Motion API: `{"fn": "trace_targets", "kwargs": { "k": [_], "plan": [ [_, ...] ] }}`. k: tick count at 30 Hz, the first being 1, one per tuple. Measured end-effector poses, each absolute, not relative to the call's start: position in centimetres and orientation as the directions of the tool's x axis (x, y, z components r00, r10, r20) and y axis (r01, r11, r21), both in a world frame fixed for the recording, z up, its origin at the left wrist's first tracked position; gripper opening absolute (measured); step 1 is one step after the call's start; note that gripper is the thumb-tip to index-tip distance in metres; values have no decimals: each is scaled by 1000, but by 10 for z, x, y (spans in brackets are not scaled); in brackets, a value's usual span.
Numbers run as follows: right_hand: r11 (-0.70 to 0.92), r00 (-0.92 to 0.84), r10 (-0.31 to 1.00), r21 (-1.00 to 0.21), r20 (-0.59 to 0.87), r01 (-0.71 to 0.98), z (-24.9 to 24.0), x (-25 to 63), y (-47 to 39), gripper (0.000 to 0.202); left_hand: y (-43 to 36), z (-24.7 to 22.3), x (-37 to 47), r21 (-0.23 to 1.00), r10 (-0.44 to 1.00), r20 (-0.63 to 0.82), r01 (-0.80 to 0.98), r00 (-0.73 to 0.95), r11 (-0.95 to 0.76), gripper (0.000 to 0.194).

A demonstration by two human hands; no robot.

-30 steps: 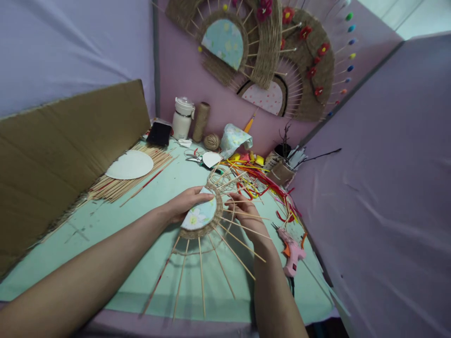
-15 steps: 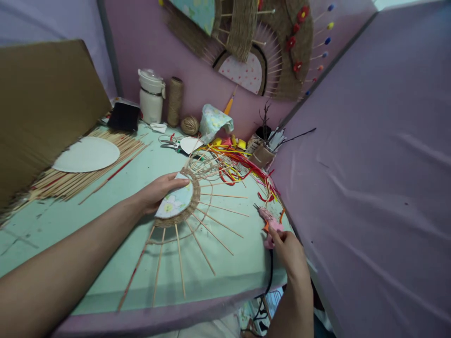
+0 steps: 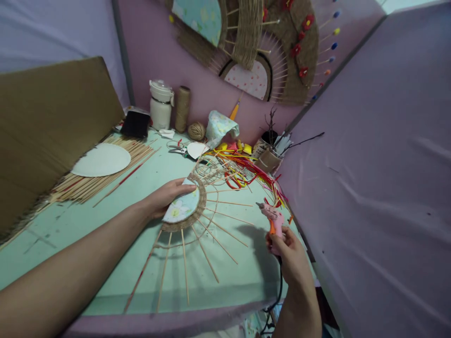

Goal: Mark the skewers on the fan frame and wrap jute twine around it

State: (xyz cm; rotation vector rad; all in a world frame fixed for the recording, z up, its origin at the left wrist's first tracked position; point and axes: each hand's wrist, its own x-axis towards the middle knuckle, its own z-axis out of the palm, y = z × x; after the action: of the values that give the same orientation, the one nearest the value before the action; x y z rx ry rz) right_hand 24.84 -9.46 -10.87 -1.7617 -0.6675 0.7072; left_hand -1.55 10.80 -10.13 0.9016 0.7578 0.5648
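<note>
My left hand grips the straight edge of a half-round woven piece, thumb on its floral cloth face. Brown twine is woven around the curved rim, and thin sticks fan out from it, with a loose strand of twine looped across them. My right hand is wrapped round the handle of a pink glue gun with an orange trigger. The gun is raised off the table, its nozzle pointing left towards the stick ends but apart from them. A black cord hangs below it.
Behind lie tangled twine and coloured strips, pliers, a twine ball and a twine spool. A white jar stands at the back. Left are a white oval, a stick pile and a cardboard sheet.
My right hand has closed round the glue gun's handle and lifted it from the table. My left hand still holds the woven piece; the whole view has shifted slightly.
</note>
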Motion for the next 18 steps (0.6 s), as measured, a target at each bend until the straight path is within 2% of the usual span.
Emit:
{"fn": "trace_targets", "kwargs": {
  "k": [2,5,8,11,14,18],
  "plan": [
    [-167,694,716,-983,-69,74,-100,243,-95,30,108,-101,-16,856,706,-332,-116,625,504,12],
    [-100,737,676,-990,6,100,-88,234,-100,29,107,-101,-16,867,699,-327,-94,636,490,18],
    [-44,718,696,-999,-20,15,-81,222,-102,24,105,-102,-16,884,690,-319,-59,649,465,23],
    [6,662,747,-996,-58,-94,-81,209,-100,29,103,-105,-15,899,667,-310,-19,677,437,25],
    [-40,644,762,-998,-59,-44,-84,201,-99,37,101,-107,-15,916,639,-297,22,710,401,27],
    [-238,629,772,-958,-86,162,-82,196,-98,44,98,-106,-14,951,607,-242,62,757,302,30]
  ]
}}
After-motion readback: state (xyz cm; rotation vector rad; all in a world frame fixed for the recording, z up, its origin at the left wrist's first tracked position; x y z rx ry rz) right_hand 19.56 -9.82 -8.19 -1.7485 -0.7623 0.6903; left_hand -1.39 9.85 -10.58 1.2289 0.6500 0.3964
